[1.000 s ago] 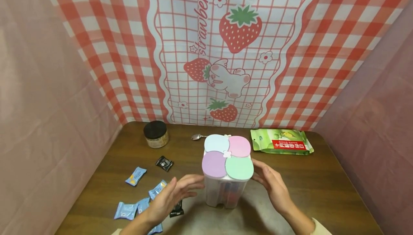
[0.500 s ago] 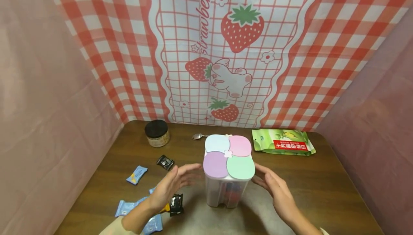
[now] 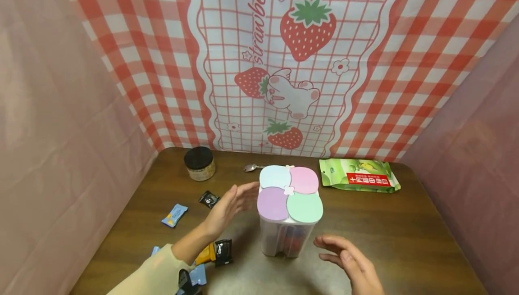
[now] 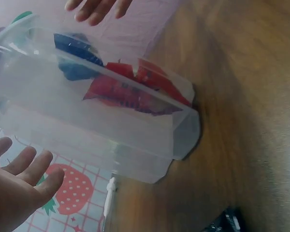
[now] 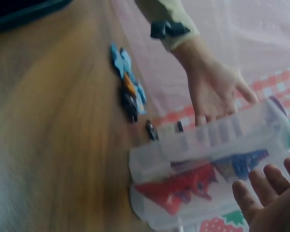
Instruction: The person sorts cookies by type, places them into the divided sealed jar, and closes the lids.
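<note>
A clear plastic storage container (image 3: 270, 237) stands upright on the table, its lid of blue, pink, purple (image 3: 272, 203) and green petals covering the top. Through the walls, red packets (image 4: 121, 92) and a blue packet (image 4: 77, 55) show in the left wrist view. My left hand (image 3: 225, 208) is beside the container's left side, fingers straight and holding nothing. At the front right, my right hand (image 3: 352, 259) hovers apart from the container, fingers loosely bent, nothing in it. In the right wrist view, the left palm (image 5: 215, 89) faces the container wall.
Left of the container lie blue packets (image 3: 175, 215), an orange packet (image 3: 206, 254) and black packets (image 3: 223, 252). Behind them stands a black-lidded jar (image 3: 200, 164). A spoon (image 3: 251, 167) lies behind the container, and a green pouch (image 3: 358, 175) is at the back right.
My left hand has moved back along the container's left side. My right hand has come away from its right side toward the front. The container stays in place.
</note>
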The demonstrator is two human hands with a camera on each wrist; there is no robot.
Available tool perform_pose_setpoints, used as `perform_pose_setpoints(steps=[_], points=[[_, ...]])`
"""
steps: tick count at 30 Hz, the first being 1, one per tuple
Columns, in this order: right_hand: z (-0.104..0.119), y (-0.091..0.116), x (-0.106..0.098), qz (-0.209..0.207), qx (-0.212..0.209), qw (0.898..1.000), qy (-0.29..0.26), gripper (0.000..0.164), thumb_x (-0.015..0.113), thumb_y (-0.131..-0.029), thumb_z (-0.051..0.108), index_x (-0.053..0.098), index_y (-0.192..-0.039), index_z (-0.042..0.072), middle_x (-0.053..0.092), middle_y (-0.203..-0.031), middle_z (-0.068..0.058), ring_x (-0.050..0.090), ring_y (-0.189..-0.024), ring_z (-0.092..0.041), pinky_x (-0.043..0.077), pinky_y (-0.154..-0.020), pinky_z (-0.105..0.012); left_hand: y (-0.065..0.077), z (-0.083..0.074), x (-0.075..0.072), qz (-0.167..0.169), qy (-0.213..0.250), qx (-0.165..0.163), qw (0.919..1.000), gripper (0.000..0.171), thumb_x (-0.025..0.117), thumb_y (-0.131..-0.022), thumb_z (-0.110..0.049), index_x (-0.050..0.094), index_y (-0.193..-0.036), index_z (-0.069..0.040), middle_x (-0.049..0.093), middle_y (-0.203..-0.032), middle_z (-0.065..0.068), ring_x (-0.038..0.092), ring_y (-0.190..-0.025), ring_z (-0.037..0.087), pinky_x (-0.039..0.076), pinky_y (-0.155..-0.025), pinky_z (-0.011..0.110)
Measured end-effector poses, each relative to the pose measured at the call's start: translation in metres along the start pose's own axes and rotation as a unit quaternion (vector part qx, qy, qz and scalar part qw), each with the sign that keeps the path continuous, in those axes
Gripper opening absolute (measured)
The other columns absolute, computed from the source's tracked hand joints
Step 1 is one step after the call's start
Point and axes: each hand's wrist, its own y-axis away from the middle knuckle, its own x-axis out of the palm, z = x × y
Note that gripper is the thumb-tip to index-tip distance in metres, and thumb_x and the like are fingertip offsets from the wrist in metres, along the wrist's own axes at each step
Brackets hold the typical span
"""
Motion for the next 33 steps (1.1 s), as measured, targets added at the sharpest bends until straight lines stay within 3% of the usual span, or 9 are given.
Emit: perform_pose_setpoints(steps=[9,19,23,28,33], points=[[-0.003,0.001,0.008,0.029,-0.005,1.000,0.008,0.049,0.016,-0.100,-0.017,0.043,-0.141,-0.019,0.056,-0.146,-0.024,0.056,-0.136,-0.021,0.052,-0.103,-0.031,-0.012,-0.002,0.002,0.002,-0.008,-0.016,0.9998,0.077,0.008,-0.110,-0.051,0.025,-0.158,0.006,0.030,-0.163,0.027,0.031,-0.149,0.045,0.024,-0.120,0.064],[-0.003,-0.002,0.006,0.007,0.002,1.000,0.013,0.047,0.018,-0.102,-0.015,0.043,-0.142,-0.018,0.059,-0.143,-0.023,0.057,-0.136,-0.018,0.052,-0.104,-0.028,0.002,0.001,0.003,-0.004,-0.006,0.005,1.0000,0.077,0.009,-0.111,-0.049,0.029,-0.155,0.011,0.034,-0.159,0.031,0.032,-0.148,0.047,0.024,-0.121,0.062],[-0.002,-0.006,0.001,-0.004,-0.005,1.000,0.029,0.046,0.019,-0.101,-0.015,0.043,-0.140,-0.020,0.061,-0.141,-0.022,0.058,-0.134,-0.018,0.052,-0.103,-0.028,0.013,0.003,0.005,-0.005,-0.009,0.021,0.9997,0.074,0.008,-0.112,-0.045,0.031,-0.153,0.012,0.039,-0.155,0.034,0.040,-0.144,0.041,0.032,-0.118,0.050],[-0.001,-0.014,-0.007,-0.006,0.018,0.998,0.053,0.046,0.019,-0.104,-0.010,0.044,-0.142,-0.017,0.061,-0.144,-0.014,0.057,-0.134,-0.014,0.052,-0.103,-0.028,0.026,0.001,0.007,-0.003,-0.016,0.049,0.9987,0.069,0.007,-0.113,-0.036,0.032,-0.151,0.017,0.039,-0.151,0.040,0.048,-0.141,0.021,0.037,-0.115,0.029],[-0.002,-0.027,-0.017,0.004,0.015,0.998,0.054,0.046,0.017,-0.105,-0.010,0.042,-0.142,-0.018,0.058,-0.145,-0.019,0.056,-0.136,-0.017,0.052,-0.104,-0.029,0.033,-0.003,0.011,-0.008,-0.020,0.057,0.9981,0.067,0.008,-0.114,-0.033,0.040,-0.148,0.014,0.045,-0.149,0.033,0.050,-0.138,0.015,0.039,-0.113,0.026]])
